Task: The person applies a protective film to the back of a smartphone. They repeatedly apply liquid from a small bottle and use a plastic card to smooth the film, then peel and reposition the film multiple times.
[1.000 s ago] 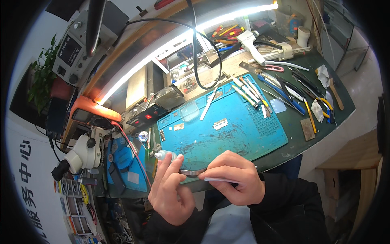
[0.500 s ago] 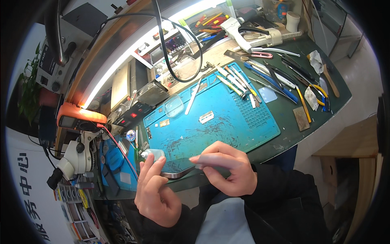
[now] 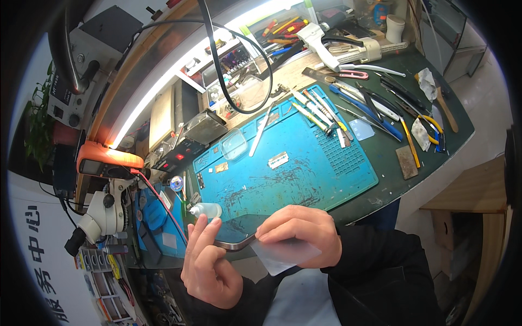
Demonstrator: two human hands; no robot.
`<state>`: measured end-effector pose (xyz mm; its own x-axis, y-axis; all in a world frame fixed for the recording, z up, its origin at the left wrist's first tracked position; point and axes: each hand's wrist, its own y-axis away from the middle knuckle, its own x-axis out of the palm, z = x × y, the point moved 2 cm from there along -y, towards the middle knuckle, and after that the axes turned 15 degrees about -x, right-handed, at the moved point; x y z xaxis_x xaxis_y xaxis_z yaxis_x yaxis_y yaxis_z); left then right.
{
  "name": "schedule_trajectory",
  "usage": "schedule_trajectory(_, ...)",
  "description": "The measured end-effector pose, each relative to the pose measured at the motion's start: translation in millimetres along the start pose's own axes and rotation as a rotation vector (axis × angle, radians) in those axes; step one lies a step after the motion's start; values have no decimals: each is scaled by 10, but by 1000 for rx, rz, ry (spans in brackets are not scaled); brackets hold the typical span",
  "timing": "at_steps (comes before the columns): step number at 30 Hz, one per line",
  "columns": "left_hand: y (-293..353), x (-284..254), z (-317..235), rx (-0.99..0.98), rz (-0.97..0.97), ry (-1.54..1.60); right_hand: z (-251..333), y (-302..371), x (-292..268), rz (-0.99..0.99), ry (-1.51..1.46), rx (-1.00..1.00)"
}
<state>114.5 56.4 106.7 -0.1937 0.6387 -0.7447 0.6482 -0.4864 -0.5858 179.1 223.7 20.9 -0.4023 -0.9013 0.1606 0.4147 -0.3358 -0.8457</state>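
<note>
My left hand (image 3: 211, 266) grips a phone (image 3: 232, 246) by its left end. The phone is tilted, with a rounded silvery metal edge and a dark, shiny face. A clear, frosted plastic sheet (image 3: 283, 257) hangs from my right hand (image 3: 302, 233), pinched between fingers and thumb. The right fingertips lie at the phone's right end; whether they touch it I cannot tell. Just beyond my left fingertips a small translucent bottle (image 3: 206, 210) lies on its side on the blue work mat (image 3: 261, 190).
On the mat are a razor blade (image 3: 278, 160), a clear plastic tray (image 3: 234, 145) and several knives and pens (image 3: 318, 111). Pliers and tweezers (image 3: 375, 103) crowd the right side. An orange multimeter (image 3: 109, 158) and a white microscope (image 3: 103, 217) stand left. A black cable (image 3: 220, 70) loops overhead.
The plastic sheet, seen nearly edge-on before, now hangs face-on below my right fingers. My right hand has turned and closed in on the phone's end. The left hand is almost still.
</note>
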Motion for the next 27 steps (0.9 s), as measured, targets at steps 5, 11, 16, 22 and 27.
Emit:
schedule_trajectory(5, -29, 9, 17, 14, 14, 17, 1, 6, 8, -1, 40, -8)
schedule_trajectory(11, -69, 4, 4, 13, 36, 13, -13, 32, 0, 29, 103, -145)
schedule_trajectory(16, -47, -46, -5, 11, 58, -14, -15, 75, -49, 101, 81, -233)
schedule_trajectory(22, -37, -37, -5, 7, 43, -19, -31, 37, -51, 107, 112, -285)
schedule_trajectory(27, -42, -37, -7, 9, 43, -23, -39, 5, -6, 73, 149, -304)
